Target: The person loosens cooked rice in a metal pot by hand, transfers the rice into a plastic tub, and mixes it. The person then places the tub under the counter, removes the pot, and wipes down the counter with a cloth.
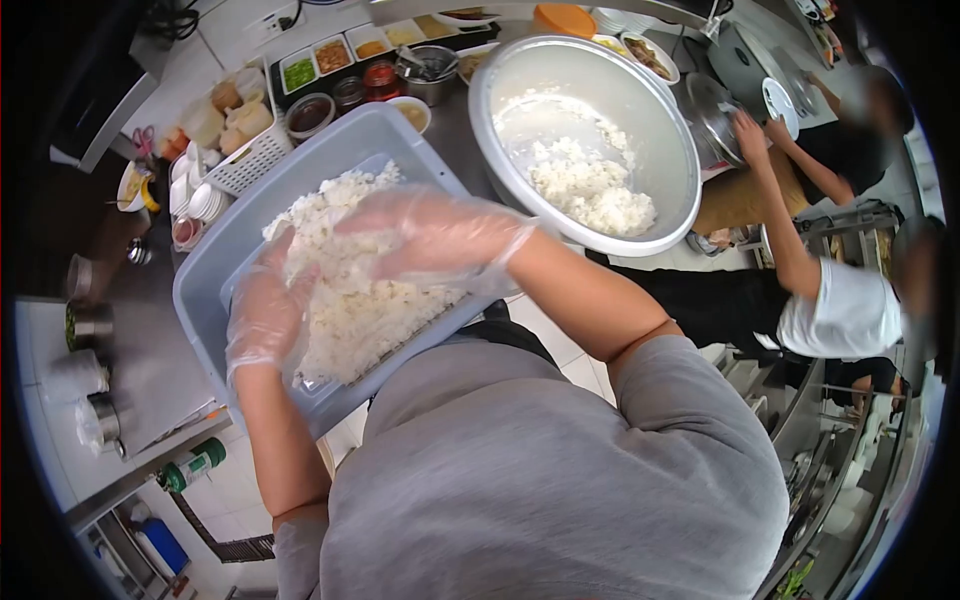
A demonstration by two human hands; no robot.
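Note:
A blue-grey plastic tub (210, 250) holds a wide heap of cooked white rice (370, 325). Both hands wear clear plastic gloves. My left hand (268, 312) is at the tub's left side against the rice, fingers apart and partly lost in glare. Over the rice's upper part, my right hand (430, 235) reaches in from the right, blurred by motion, its fingers stretched out and its thumb apart from them. No tool shows in either hand. Beside the tub stands a large round metal bowl (665, 130) with more rice (590, 185) in it.
Behind the tub are a tray of chopped toppings (330, 55), sauce jars (380, 80) and a white basket of bottles (245, 150). Two people work at the right, one in a white shirt (840, 310), near a metal pot lid (712, 115). Metal containers (90, 325) stand at the left.

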